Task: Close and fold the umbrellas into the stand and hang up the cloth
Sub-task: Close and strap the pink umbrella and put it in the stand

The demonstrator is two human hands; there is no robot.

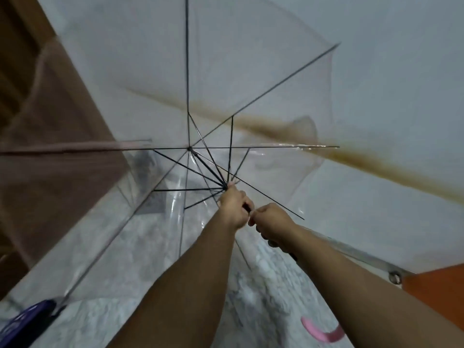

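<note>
A clear plastic umbrella [226,79] with thin black ribs is open in front of me and fills most of the view. My left hand [234,207] is closed around its shaft right at the runner, where the black struts meet. My right hand [272,223] grips the shaft lower down, close behind the left, with the dark handle end showing under the wrist. The canopy is still spread, with its ribs fanning out from the hub [189,148].
A brown wooden door [37,101] stands at the left. A white wall with a brown stain streak [364,162] lies behind the canopy. On the marbled floor are a dark blue object [27,320] at bottom left, a pink curved handle [322,331] and an orange surface [442,290].
</note>
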